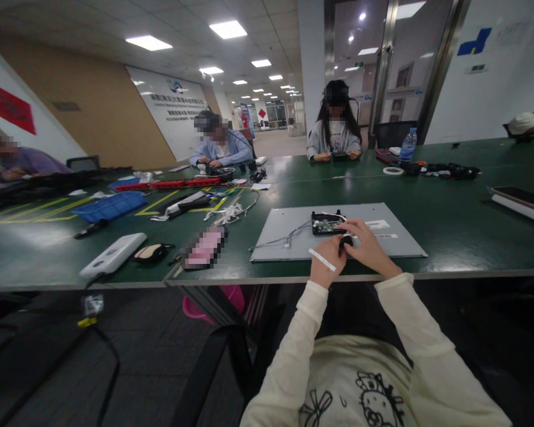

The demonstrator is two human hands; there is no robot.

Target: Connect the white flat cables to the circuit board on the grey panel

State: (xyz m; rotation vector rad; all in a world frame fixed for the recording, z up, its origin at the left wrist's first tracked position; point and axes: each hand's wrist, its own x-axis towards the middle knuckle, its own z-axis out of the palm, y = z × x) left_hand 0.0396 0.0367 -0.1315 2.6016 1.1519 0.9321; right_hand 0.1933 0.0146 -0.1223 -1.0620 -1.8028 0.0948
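Close together over a flat grey panel (276,231), both my hands meet around a small black part (346,241) whose kind I cannot make out. My left hand (327,256) is closed at its left side, with a white strip across the back of the hand. From the right, my right hand (365,244) curls its fingers onto the same part, its upper fingers reaching towards a black housing. That housing holds a green circuit board (324,225) and lies on the panel just beyond my hands. Thin grey wires (293,232) run left from the board across the panel.
Left of the panel lie a pink phone (204,248), a computer mouse (152,253), a white power strip (114,255) and a blue tray (111,207). White cables (231,213) bunch behind the phone. A water bottle (408,146) stands far right. Several people sit around the table.
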